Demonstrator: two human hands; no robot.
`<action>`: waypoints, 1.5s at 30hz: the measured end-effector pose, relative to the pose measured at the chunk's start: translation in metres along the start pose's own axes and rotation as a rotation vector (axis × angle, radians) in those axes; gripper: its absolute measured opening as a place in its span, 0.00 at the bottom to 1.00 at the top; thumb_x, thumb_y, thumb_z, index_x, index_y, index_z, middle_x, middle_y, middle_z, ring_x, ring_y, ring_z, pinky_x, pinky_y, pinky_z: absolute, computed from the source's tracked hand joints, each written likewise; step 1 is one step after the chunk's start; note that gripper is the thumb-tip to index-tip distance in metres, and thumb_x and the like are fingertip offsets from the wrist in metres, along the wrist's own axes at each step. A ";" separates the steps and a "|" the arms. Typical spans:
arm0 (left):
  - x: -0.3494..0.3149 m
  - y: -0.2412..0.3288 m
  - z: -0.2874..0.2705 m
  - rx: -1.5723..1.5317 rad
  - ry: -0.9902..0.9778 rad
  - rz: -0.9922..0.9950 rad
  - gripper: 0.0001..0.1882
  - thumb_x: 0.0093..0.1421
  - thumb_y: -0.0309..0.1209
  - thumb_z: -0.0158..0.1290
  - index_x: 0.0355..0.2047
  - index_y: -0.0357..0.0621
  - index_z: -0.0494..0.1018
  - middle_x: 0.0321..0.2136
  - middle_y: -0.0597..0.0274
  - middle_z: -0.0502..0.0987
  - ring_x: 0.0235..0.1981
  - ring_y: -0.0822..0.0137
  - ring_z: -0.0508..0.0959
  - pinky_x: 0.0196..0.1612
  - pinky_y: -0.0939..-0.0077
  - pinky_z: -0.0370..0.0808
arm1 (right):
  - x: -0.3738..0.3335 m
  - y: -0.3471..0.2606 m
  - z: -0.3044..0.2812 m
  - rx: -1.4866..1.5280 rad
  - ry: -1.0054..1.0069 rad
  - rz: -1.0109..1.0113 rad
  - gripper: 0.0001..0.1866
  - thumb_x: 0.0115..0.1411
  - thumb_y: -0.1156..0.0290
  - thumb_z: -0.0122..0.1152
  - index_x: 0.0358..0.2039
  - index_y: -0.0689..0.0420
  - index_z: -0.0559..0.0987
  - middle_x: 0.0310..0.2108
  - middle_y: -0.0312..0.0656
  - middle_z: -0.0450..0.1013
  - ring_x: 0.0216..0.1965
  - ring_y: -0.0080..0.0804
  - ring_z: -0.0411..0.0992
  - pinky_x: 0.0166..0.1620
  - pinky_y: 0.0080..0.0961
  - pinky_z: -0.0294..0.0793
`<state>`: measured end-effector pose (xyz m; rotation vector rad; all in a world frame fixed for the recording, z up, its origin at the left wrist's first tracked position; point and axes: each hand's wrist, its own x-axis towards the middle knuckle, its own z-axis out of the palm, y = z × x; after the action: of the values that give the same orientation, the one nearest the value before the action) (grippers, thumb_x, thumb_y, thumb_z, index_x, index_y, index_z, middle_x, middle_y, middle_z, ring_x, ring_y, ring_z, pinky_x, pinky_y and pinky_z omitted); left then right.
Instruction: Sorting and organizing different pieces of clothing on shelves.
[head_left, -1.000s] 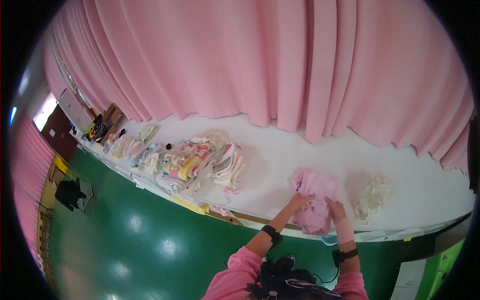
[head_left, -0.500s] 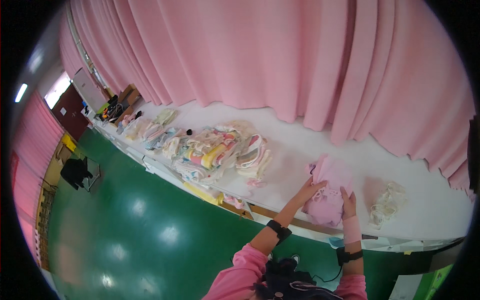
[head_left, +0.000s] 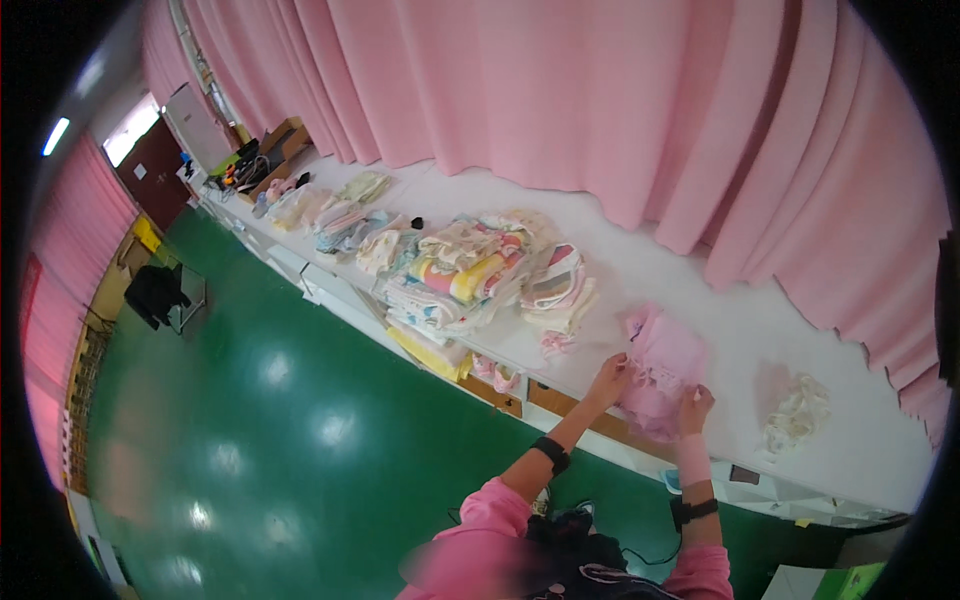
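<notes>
A light pink garment (head_left: 662,365), with pale frilly trim across its middle, lies on the white tabletop (head_left: 720,440) close to its front edge. My left hand (head_left: 608,380) pinches its left edge. On the opposite side, my right hand (head_left: 694,410) has its fingers curled at the right edge, closed on the cloth. The garment's lower part hangs toward the table's edge between my wrists. To its right sits a crumpled cream-coloured cloth bundle (head_left: 797,412), apart from both hands.
Left of the garment lie a striped folded stack (head_left: 556,285) and a larger pile of baby clothes (head_left: 465,270). Farther left stand cardboard boxes (head_left: 285,145). Pink curtains (head_left: 480,90) hang along the back. Below are shelves with a yellow folded cloth (head_left: 430,350) and green floor (head_left: 300,440).
My view has shifted, so the table's contents sit farther right and higher on the left. My hands have slid down to the garment's side edges, and its cloth lies flatter.
</notes>
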<state>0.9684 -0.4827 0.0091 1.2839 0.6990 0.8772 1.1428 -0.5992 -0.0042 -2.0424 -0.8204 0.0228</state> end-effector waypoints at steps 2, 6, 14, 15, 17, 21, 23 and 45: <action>-0.029 0.001 -0.033 0.112 0.002 0.041 0.24 0.55 0.34 0.48 0.49 0.36 0.57 0.39 0.58 0.68 0.40 0.69 0.68 0.42 0.79 0.65 | -0.025 -0.024 -0.011 0.053 -0.003 -0.112 0.21 0.51 0.67 0.52 0.42 0.67 0.61 0.41 0.54 0.57 0.42 0.46 0.57 0.47 0.35 0.57; -0.111 0.008 -0.102 0.174 -0.173 -0.022 0.16 0.57 0.33 0.44 0.44 0.40 0.64 0.37 0.62 0.70 0.38 0.73 0.69 0.40 0.78 0.67 | -0.088 -0.098 -0.045 0.102 -0.114 -0.435 0.18 0.46 0.79 0.50 0.39 0.64 0.61 0.39 0.51 0.57 0.41 0.44 0.58 0.46 0.33 0.58; -0.377 -0.046 -0.245 0.318 0.355 -0.594 0.13 0.52 0.34 0.49 0.37 0.42 0.69 0.32 0.62 0.74 0.32 0.69 0.74 0.34 0.76 0.70 | -0.230 -0.131 0.027 0.351 -0.735 -0.364 0.10 0.43 0.83 0.48 0.29 0.58 0.68 0.35 0.45 0.58 0.39 0.40 0.61 0.33 0.27 0.68; -0.392 -0.035 -0.248 0.189 0.387 -0.712 0.13 0.52 0.33 0.48 0.38 0.42 0.69 0.33 0.62 0.74 0.32 0.70 0.74 0.33 0.76 0.70 | -0.231 -0.131 0.036 0.350 -0.720 -0.364 0.10 0.43 0.83 0.48 0.29 0.58 0.68 0.35 0.45 0.58 0.39 0.40 0.61 0.33 0.27 0.68; -0.418 -0.015 -0.261 0.023 0.523 -0.729 0.14 0.53 0.32 0.49 0.39 0.41 0.68 0.33 0.63 0.74 0.31 0.71 0.74 0.31 0.78 0.71 | -0.240 -0.136 0.058 0.453 -0.739 -0.260 0.10 0.43 0.84 0.49 0.28 0.58 0.68 0.34 0.43 0.59 0.38 0.37 0.63 0.31 0.25 0.69; -0.451 0.007 -0.308 -0.149 0.718 -0.644 0.14 0.52 0.32 0.49 0.39 0.39 0.67 0.32 0.62 0.73 0.30 0.70 0.74 0.30 0.78 0.70 | -0.232 -0.191 0.078 0.421 -0.718 -0.325 0.09 0.43 0.84 0.49 0.27 0.58 0.69 0.31 0.39 0.62 0.33 0.29 0.65 0.30 0.20 0.67; -0.453 0.007 -0.348 -0.032 0.723 -0.625 0.14 0.54 0.31 0.47 0.40 0.37 0.67 0.34 0.60 0.73 0.34 0.67 0.73 0.34 0.75 0.70 | -0.227 -0.209 0.097 0.421 -0.724 -0.324 0.08 0.44 0.83 0.49 0.26 0.58 0.69 0.31 0.40 0.62 0.33 0.30 0.65 0.30 0.21 0.67; -0.031 0.171 -0.515 0.217 -0.029 -0.131 0.10 0.56 0.28 0.45 0.39 0.41 0.67 0.33 0.63 0.72 0.34 0.73 0.71 0.36 0.80 0.69 | -0.113 -0.336 0.248 0.576 -0.253 0.068 0.09 0.56 0.66 0.49 0.33 0.58 0.67 0.32 0.38 0.67 0.27 0.22 0.67 0.30 0.17 0.66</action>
<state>0.4897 -0.2381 0.0904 1.4230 0.8635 0.6891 0.7945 -0.3542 0.0716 -1.5333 -0.7851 0.5072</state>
